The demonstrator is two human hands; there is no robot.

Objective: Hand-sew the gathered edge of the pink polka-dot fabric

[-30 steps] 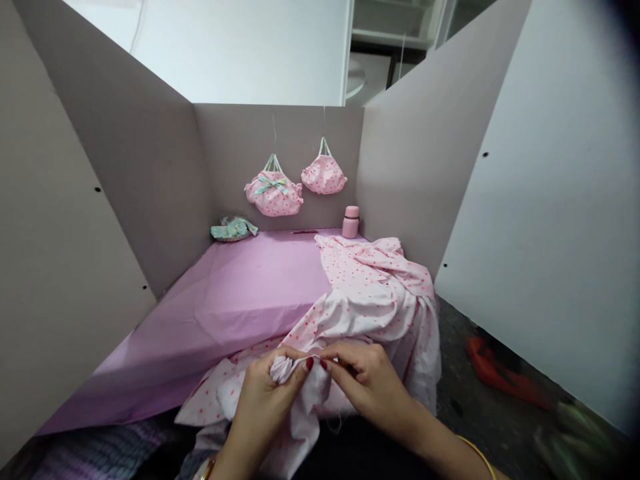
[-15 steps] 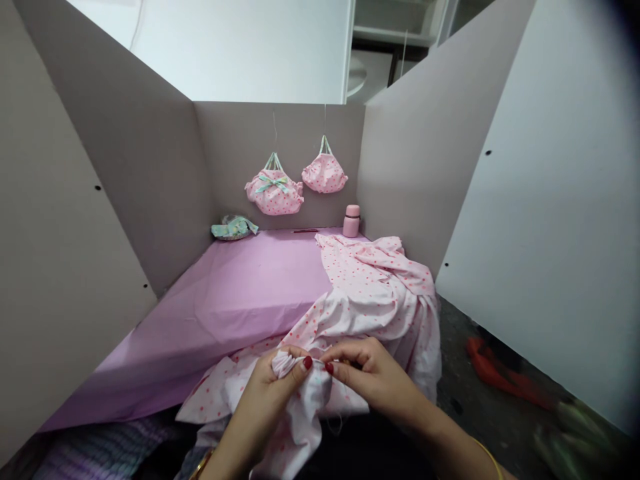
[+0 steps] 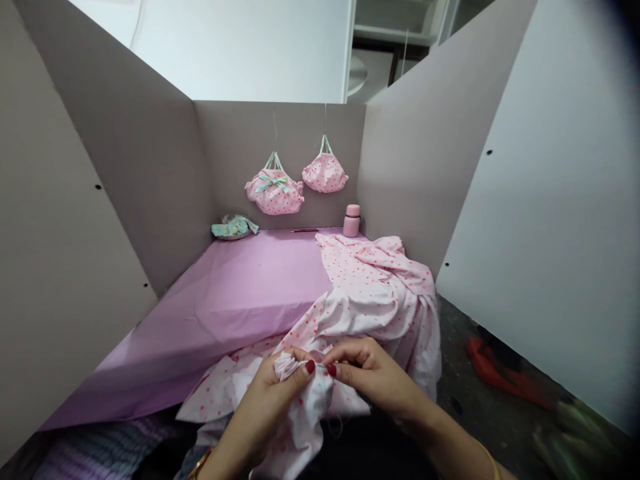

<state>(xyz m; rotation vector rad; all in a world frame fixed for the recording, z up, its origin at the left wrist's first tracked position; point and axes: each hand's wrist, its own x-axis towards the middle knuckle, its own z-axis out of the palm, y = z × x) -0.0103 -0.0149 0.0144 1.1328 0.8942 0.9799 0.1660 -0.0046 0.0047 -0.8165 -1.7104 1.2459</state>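
Note:
A pink and white dotted fabric point(image 3: 307, 437) hangs bunched between my hands at the table's near edge. My left hand point(image 3: 273, 387) is closed around it, thumb on top, with a pleated, gathered bit point(image 3: 286, 365) poking out between thumb and forefinger. Just to the right, my right hand point(image 3: 373, 373) pinches the same fabric at its edge with thumb and forefinger, the two thumbnails close together. Whether a needle sits between those fingertips is too small to tell. A loose thin thread point(image 3: 336, 428) dangles below the right hand.
More dotted fabric point(image 3: 377, 300) is heaped over the right of the purple tablecloth point(image 3: 260, 273). Behind stand a pink bottle point(image 3: 351, 221) and green cloth strips point(image 3: 234, 228). Two small dotted pouches point(image 3: 275, 193) point(image 3: 325, 175) hang at the back panel point(image 3: 230, 147). Grey panels flank both sides.
Both hands shift very slightly to the right at the fabric's edge, and the gathered bit in the left hand turns a little. The fabric on the table stays put.

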